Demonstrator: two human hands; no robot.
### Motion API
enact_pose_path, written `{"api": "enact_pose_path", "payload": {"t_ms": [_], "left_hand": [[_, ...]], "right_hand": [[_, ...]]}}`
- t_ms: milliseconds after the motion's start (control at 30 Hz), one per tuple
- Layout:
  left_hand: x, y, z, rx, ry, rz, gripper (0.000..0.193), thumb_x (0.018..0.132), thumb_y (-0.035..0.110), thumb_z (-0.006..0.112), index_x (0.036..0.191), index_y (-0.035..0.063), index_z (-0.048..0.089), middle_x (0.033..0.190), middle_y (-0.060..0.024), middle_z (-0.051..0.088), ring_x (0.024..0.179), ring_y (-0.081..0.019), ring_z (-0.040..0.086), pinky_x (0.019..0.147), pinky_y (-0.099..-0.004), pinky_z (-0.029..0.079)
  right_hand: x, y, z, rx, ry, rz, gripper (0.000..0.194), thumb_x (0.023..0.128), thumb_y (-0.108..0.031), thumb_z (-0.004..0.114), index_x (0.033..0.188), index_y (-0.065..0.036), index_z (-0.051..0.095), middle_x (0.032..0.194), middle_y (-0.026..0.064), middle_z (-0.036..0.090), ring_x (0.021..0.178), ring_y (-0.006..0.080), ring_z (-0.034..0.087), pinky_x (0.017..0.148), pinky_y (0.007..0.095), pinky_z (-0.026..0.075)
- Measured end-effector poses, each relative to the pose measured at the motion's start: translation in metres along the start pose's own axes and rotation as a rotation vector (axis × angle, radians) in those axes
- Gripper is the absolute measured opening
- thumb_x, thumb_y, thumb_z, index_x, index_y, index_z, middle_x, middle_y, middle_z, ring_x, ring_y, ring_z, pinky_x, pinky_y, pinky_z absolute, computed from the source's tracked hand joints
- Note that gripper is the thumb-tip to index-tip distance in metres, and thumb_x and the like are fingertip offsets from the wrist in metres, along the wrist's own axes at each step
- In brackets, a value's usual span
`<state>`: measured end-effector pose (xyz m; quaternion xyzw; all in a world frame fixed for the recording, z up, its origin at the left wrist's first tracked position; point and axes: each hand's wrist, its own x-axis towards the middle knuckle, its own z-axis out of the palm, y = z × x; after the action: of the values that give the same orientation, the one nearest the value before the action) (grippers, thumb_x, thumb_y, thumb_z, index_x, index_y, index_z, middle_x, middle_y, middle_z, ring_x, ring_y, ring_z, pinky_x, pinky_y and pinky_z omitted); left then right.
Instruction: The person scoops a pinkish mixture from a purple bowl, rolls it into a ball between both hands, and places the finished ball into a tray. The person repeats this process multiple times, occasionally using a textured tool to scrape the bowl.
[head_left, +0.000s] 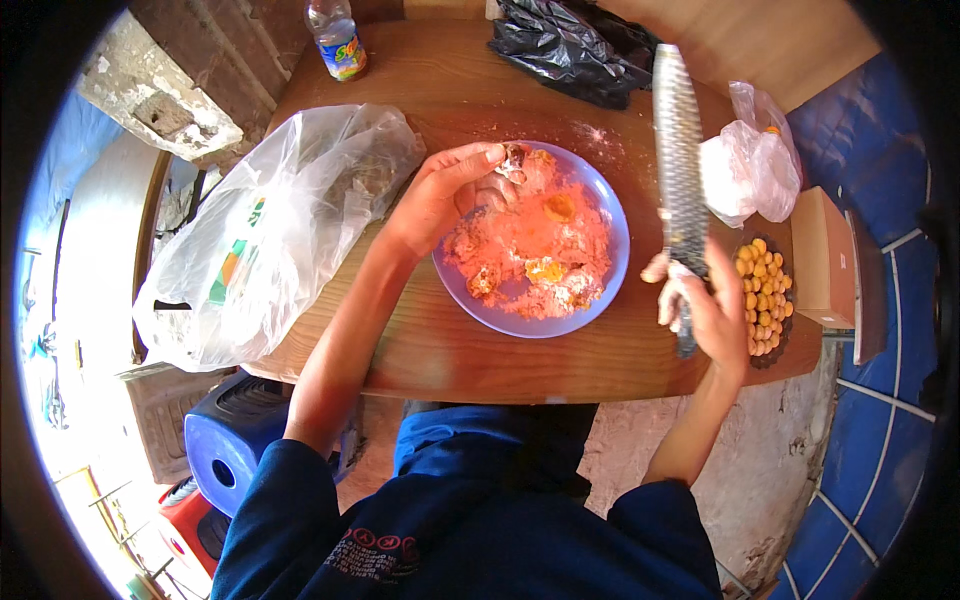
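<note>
My left hand (454, 187) is over the far left side of a blue-violet plate (525, 326). Its thumb and fingers pinch a small dark brown piece (512, 161) dusted with white powder. Pinkish-looking powder (517, 236) covers much of the plate, with an orange-yellow chunk (546, 270) and other powdered lumps in it. To the right of the plate, my right hand (705, 300) grips a large knife (679, 150) by its dark handle. The broad blade has a mottled, dimpled-looking surface and points away from me. White powder clings to the right fingers.
Small yellow-brown balls (761, 292) fill a dark scalloped dish beside my right hand. Behind it are a cardboard box (821, 259) and a tied plastic bag (750, 169). A large clear bag (277, 232), a bottle (341, 49) and a black bag (570, 52) are on the wooden table (450, 375).
</note>
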<state>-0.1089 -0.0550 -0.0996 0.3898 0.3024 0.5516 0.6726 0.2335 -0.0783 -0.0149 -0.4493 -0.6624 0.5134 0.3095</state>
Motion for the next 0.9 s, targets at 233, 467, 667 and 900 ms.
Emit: {"api": "enact_pose_path", "payload": {"t_ms": [233, 467, 667, 900], "left_hand": [[0.0, -0.008, -0.003, -0.215, -0.125, -0.109, 0.038, 0.104, 0.027, 0.061, 0.129, -0.0013, 0.064, 0.108, -0.008, 0.073, 0.093, -0.0149, 0.07, 0.084, -0.0317, 0.059], [0.003, -0.021, -0.007, -0.315, -0.168, 0.051, 0.039, 0.103, 0.03, 0.063, 0.131, 0.0021, 0.063, 0.125, -0.0093, 0.07, 0.11, -0.0196, 0.067, 0.098, -0.0367, 0.055], [0.004, -0.031, -0.014, -0.218, -0.134, 0.067, 0.054, 0.1, 0.044, 0.065, 0.135, 0.0034, 0.061, 0.135, -0.0108, 0.067, 0.122, -0.0223, 0.063, 0.109, -0.0411, 0.048], [-0.001, -0.035, -0.01, -0.192, -0.087, 0.109, 0.044, 0.102, 0.037, 0.064, 0.13, 0.0026, 0.064, 0.13, -0.0116, 0.068, 0.115, -0.0196, 0.065, 0.101, -0.0376, 0.052]], "right_hand": [[0.056, -0.011, 0.055, -0.302, -0.092, -0.382, 0.033, 0.101, -0.015, 0.063, 0.127, 0.004, 0.066, 0.108, 0.015, 0.074, 0.092, 0.0234, 0.072, 0.082, 0.0364, 0.057], [0.092, -0.013, 0.073, -0.519, -0.088, -0.536, 0.047, 0.09, -0.028, 0.078, 0.132, -0.008, 0.07, 0.106, 0.0144, 0.071, 0.096, 0.0323, 0.071, 0.083, 0.0381, 0.057], [0.097, 0.008, 0.082, -0.443, 0.079, -0.758, 0.052, 0.082, -0.018, 0.084, 0.131, -0.007, 0.071, 0.104, 0.0131, 0.072, 0.092, 0.0313, 0.073, 0.078, 0.0399, 0.06], [0.09, 0.02, 0.078, -0.441, 0.068, -0.725, 0.047, 0.082, -0.017, 0.084, 0.125, 0.0, 0.072, 0.095, 0.0132, 0.068, 0.086, 0.025, 0.069, 0.077, 0.0359, 0.055]]}}
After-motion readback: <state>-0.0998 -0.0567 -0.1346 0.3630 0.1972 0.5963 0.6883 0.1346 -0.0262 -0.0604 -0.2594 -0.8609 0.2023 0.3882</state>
